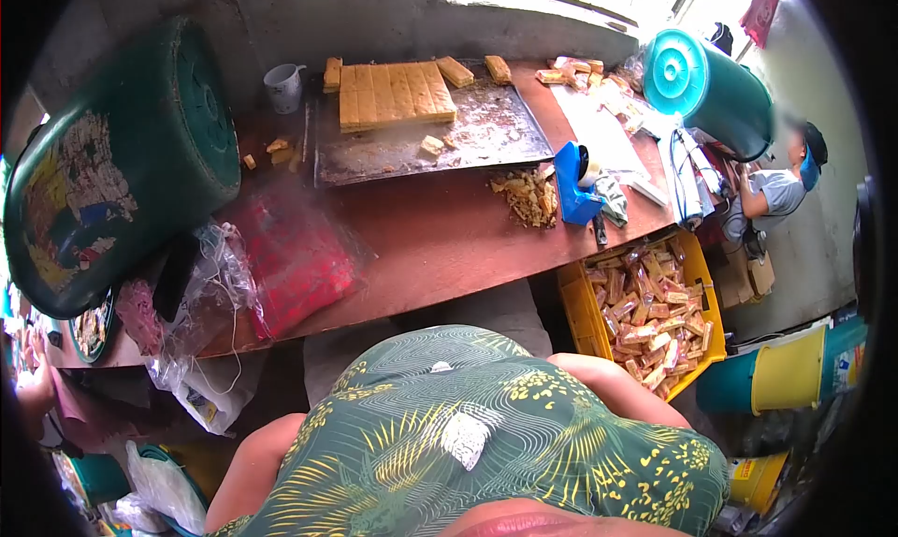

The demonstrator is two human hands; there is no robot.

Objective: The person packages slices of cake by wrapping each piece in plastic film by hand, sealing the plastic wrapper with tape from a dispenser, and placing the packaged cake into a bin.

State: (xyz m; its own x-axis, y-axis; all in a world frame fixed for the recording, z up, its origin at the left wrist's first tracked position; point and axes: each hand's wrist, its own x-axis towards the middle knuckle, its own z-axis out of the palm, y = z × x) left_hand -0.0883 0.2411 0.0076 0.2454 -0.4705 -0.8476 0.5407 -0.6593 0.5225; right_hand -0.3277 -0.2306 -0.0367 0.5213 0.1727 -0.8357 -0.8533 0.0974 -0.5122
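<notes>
Neither of my hands shows; both upper arms hang at my sides and the rest is hidden behind my body. In front of me, a block of sliced yellow cake (398, 95) lies on a dark, crumb-stained baking tray (374, 166). Loose cut pieces (455, 71) sit along its far edge, and a broken bit (431, 146) lies nearer. Beside the tray is a heap of crumbs (527, 198), next to a blue tape dispenser (574, 183). Below the table on the right, a yellow crate (582, 322) holds several wrapped pieces.
A large green bucket (112, 163) lies tilted at the left, near a white mug (283, 88) and a red plastic sheet (295, 256). Another green bucket (711, 93) is at the back right. A person (776, 193) sits at right; another person's hand (37, 373) shows far left.
</notes>
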